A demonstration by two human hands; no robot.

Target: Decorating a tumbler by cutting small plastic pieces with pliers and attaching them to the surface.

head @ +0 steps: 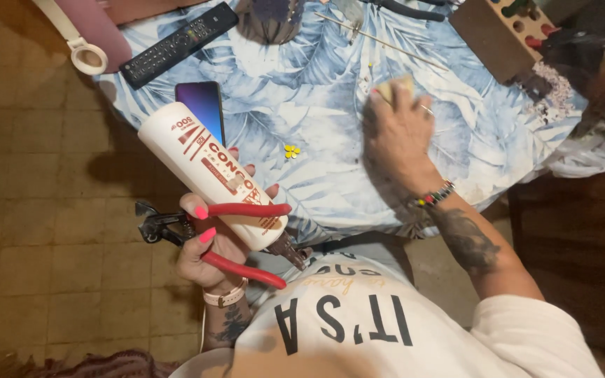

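Already the left hand (211, 245) gripped a white cylindrical glue bottle (208, 171) plus red-handled pliers (236, 241), off the leaf-print tablecloth (302, 91); right hand (397, 136), fingers closed, pressed a small yellow sponge (393, 87) onto that cloth; gluing apparently unstarted.

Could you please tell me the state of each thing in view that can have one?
Bottle: held tilted in the left hand, nozzle toward the person.
Pliers: in the same hand, handles spread either side of the bottle.
Sponge: pressed on the tablecloth under the right hand.
Phone: flat, screen lit.
Remote: flat, untouched.
Tape roll: lying at the table edge.
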